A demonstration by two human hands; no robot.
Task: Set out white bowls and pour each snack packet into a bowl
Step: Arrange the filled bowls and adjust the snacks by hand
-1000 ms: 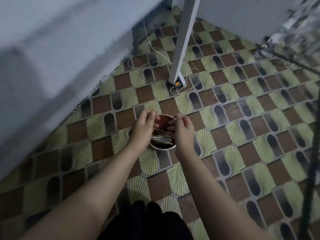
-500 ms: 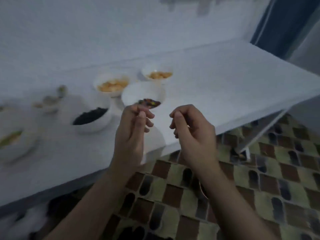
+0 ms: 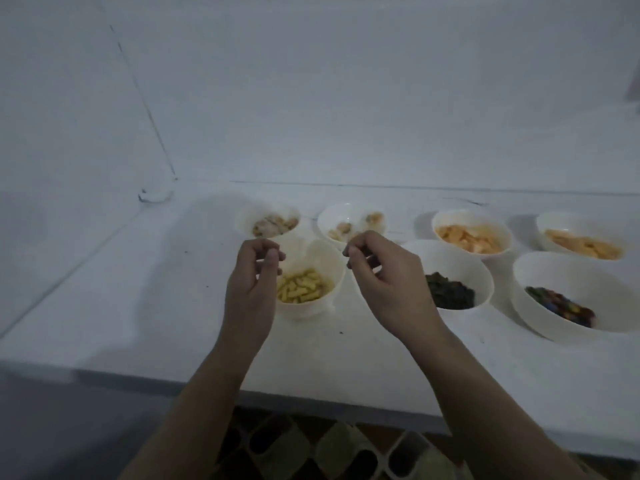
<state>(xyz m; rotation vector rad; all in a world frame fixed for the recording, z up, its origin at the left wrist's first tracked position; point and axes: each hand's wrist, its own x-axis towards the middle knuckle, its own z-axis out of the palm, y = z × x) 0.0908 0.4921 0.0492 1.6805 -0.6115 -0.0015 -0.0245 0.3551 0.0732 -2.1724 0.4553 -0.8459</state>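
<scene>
Several white bowls stand on the white table (image 3: pixel 138 292), each with a snack in it. A bowl of yellow sticks (image 3: pixel 304 289) sits between my hands. Behind it are two bowls of pale pieces (image 3: pixel 273 221) (image 3: pixel 346 221). To the right stand two bowls of orange chips (image 3: pixel 471 237) (image 3: pixel 585 245), a bowl of dark green bits (image 3: pixel 450 292) and a bowl of coloured candies (image 3: pixel 561 304). My left hand (image 3: pixel 251 289) and my right hand (image 3: pixel 388 282) hover over the table, fingers curled to the thumbs, with nothing seen in them. No packet is in view.
A white wall rises behind the table, with a corner at the back left. The table's front edge runs below my forearms. Patterned floor tiles (image 3: pixel 311 452) show beneath it.
One second ago both hands were low over a round tin on the floor. They have risen to the table with nothing in them, and my view has swung up and left along the bowls.
</scene>
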